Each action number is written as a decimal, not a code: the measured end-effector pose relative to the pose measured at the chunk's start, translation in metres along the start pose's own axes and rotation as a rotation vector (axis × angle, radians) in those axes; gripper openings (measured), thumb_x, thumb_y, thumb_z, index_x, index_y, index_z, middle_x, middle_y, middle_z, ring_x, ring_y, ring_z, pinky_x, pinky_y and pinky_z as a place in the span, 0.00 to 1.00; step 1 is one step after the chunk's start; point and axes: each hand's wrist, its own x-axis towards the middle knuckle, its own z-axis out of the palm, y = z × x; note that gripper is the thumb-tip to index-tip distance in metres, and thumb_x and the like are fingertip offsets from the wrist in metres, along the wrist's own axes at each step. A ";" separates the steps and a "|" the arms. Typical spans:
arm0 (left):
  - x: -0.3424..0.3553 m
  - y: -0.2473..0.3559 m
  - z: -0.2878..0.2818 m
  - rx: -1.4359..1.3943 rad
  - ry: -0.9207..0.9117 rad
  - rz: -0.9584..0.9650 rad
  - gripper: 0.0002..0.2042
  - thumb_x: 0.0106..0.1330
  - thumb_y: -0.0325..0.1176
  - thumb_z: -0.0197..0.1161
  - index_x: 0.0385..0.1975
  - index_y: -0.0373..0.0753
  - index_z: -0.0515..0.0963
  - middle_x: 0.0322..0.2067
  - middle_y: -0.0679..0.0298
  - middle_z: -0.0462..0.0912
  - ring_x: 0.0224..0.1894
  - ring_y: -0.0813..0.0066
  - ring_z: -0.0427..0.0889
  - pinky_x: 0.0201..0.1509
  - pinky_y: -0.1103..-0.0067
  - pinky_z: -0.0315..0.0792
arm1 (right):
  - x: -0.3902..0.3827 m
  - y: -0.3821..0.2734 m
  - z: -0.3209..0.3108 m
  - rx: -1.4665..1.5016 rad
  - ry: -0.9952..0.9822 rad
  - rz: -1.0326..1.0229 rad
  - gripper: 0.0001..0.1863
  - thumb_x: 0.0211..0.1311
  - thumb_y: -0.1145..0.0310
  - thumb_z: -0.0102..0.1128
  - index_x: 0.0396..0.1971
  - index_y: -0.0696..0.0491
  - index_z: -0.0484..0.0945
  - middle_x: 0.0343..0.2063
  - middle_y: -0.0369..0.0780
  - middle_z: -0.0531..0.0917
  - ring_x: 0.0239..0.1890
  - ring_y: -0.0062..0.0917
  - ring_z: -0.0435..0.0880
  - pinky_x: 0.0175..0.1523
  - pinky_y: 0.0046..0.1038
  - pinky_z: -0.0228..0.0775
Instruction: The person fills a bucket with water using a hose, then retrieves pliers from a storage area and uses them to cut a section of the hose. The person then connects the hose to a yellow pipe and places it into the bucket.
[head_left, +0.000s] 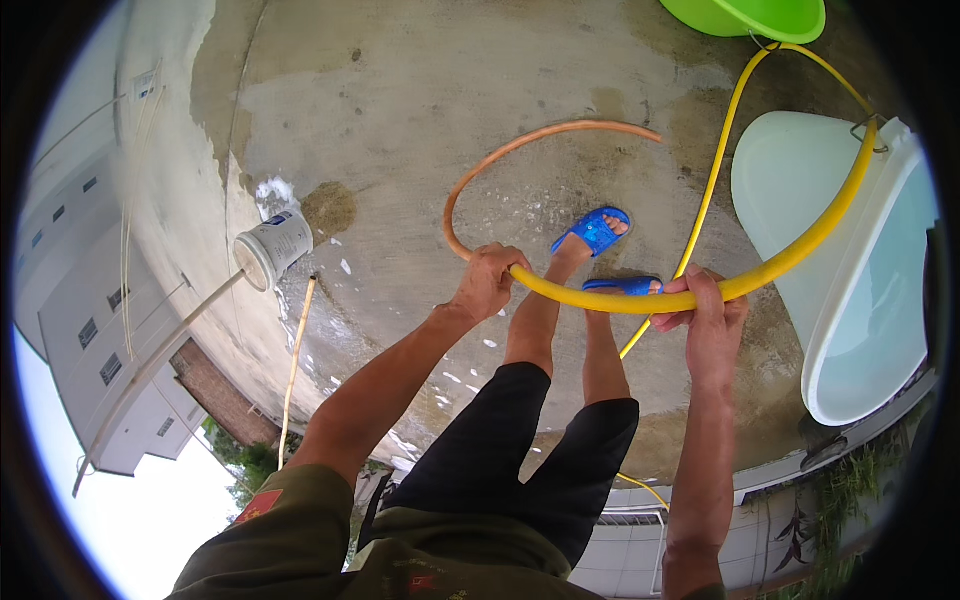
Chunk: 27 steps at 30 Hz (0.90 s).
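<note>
A yellow hose [815,232] sags between my two hands. My left hand [488,280] is closed round it where the yellow hose meets an orange-brown length of hose [462,195]. That piece curves away over the concrete, and its free end lies farther off. My fingers hide the joint. My right hand [712,308] grips the yellow hose lower right, thumb on top. From there the hose bends up past the white tub and loops back near the green tub, then a thinner-looking run comes down behind my right hand.
A large white tub [785,180] holding water stands at right; a green tub [745,15] is at the top. At left are a white bucket [275,250] with a long pole [160,355] and a thin stick [296,365]. Blue slippers [600,232] are on my feet; the concrete [400,90] has wet patches.
</note>
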 end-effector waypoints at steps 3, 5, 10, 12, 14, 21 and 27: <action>0.005 0.010 -0.003 0.048 -0.049 0.020 0.16 0.55 0.11 0.61 0.38 0.39 0.86 0.35 0.61 0.88 0.41 0.57 0.82 0.52 0.67 0.74 | -0.001 0.000 -0.001 0.010 -0.009 0.000 0.19 0.74 0.60 0.63 0.32 0.63 0.87 0.23 0.46 0.89 0.19 0.27 0.89 0.27 0.24 0.84; 0.008 0.026 -0.008 0.068 -0.055 0.050 0.12 0.56 0.16 0.64 0.38 0.39 0.85 0.35 0.61 0.87 0.41 0.57 0.82 0.52 0.65 0.73 | -0.002 0.000 -0.002 0.019 -0.014 -0.001 0.19 0.75 0.59 0.63 0.32 0.62 0.87 0.23 0.46 0.89 0.19 0.27 0.89 0.27 0.23 0.84; 0.001 0.028 -0.006 0.062 -0.078 0.073 0.06 0.58 0.27 0.71 0.33 0.38 0.81 0.34 0.60 0.86 0.40 0.54 0.81 0.50 0.62 0.71 | 0.001 -0.004 -0.001 0.013 -0.005 0.033 0.20 0.76 0.60 0.62 0.31 0.62 0.87 0.23 0.46 0.89 0.19 0.26 0.89 0.26 0.23 0.83; -0.004 0.024 -0.003 0.075 -0.074 0.074 0.06 0.59 0.27 0.71 0.31 0.37 0.80 0.32 0.58 0.85 0.39 0.53 0.81 0.49 0.61 0.71 | 0.003 0.000 -0.003 -0.003 -0.017 0.028 0.21 0.76 0.58 0.61 0.31 0.63 0.85 0.22 0.47 0.87 0.19 0.27 0.88 0.24 0.25 0.83; -0.006 0.025 -0.003 0.081 -0.071 0.076 0.06 0.59 0.28 0.71 0.31 0.36 0.79 0.31 0.57 0.84 0.38 0.51 0.81 0.47 0.60 0.71 | 0.003 0.000 -0.002 0.001 -0.016 0.030 0.21 0.76 0.58 0.62 0.31 0.63 0.85 0.22 0.47 0.87 0.18 0.27 0.88 0.24 0.25 0.83; -0.006 0.022 -0.002 0.103 -0.046 0.116 0.06 0.59 0.30 0.69 0.33 0.37 0.80 0.29 0.57 0.82 0.38 0.52 0.81 0.47 0.60 0.72 | 0.002 0.000 -0.001 0.016 -0.011 0.051 0.21 0.76 0.57 0.63 0.33 0.63 0.85 0.22 0.46 0.88 0.19 0.26 0.88 0.25 0.24 0.83; 0.003 0.034 -0.007 0.101 -0.112 0.065 0.11 0.64 0.25 0.67 0.45 0.42 0.80 0.28 0.58 0.79 0.37 0.55 0.81 0.48 0.61 0.73 | -0.014 -0.030 -0.014 -0.013 -0.060 0.038 0.11 0.74 0.68 0.67 0.39 0.62 0.83 0.27 0.41 0.87 0.22 0.22 0.88 0.26 0.20 0.82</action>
